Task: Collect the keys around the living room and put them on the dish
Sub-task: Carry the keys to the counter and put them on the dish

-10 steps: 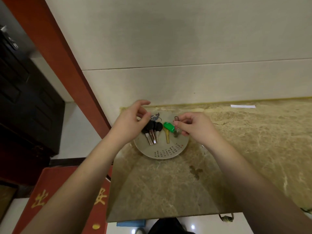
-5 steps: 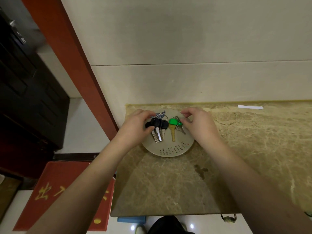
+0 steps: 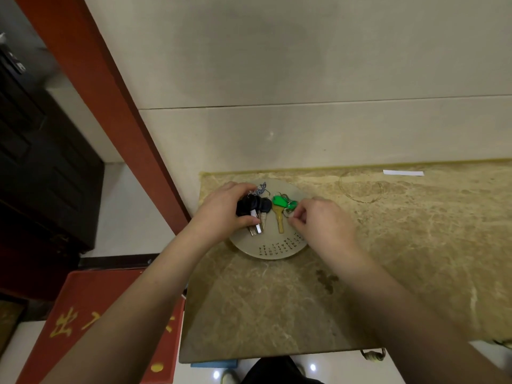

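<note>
Since half a second ago your right hand (image 3: 324, 223) has slid from the top edge of the dish (image 3: 273, 249) to its 3 o'clock side, and the fingers have curled in. Your left hand (image 3: 224, 212) has barely budged.

So right now: the dish sits on the marble counter (image 3: 388, 259), close to the counter's far left corner. Your left hand is wrapped around the black-headed bunch of keys (image 3: 256, 207) at about 9 o'clock on the dish, thumb under, fingers over the top, with the silver blades poking out toward you and resting on the dish. Just to the right of that bunch, the brass key with the green tags (image 3: 279, 210) lies near the dish's center, blade pointing to 6 o'clock. Your right fingertips are pinched at the ring end of that green set, around 2 o'clock; can't tell if you're actually gripping the ring or just touching it, it's too small and blurry.

Rows of tiny dark characters run along the dish's near rim. A white paper strip (image 3: 403, 173) lies way off at the counter's far edge, 1 o'clock from the dish.
</note>
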The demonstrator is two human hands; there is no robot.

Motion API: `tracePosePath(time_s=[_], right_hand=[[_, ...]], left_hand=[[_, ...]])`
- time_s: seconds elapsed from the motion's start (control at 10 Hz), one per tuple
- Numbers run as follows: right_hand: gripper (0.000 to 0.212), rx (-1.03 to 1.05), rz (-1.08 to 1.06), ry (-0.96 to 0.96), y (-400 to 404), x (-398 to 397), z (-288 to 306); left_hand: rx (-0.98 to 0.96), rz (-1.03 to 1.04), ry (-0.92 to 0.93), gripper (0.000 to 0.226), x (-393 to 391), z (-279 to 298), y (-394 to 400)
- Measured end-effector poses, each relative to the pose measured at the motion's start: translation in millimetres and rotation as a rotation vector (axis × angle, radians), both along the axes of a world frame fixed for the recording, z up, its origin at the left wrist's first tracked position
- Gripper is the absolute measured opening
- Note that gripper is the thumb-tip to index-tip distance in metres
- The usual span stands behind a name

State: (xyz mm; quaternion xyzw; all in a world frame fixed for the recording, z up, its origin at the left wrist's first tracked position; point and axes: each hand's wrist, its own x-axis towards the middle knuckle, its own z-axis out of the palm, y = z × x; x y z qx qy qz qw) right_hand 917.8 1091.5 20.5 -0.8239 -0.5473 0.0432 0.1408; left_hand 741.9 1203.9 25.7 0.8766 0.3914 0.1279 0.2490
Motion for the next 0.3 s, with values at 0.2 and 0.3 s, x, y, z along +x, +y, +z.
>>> tracePosePath(time_s=[0.2, 0.3], right_hand=[[0.024, 0.081, 0.004, 0.097, -5.8, -4.4, -2.8], [0.026, 0.148, -0.028, 0.161, -9.4, -5.3, -1.3]], left_hand=[[-0.056, -0.034, -0.037, 0.068, 2.0, -2.2, 7.8], [-0.056, -0.047, -0.06, 0.066, 1.5, -0.8, 8.0]])
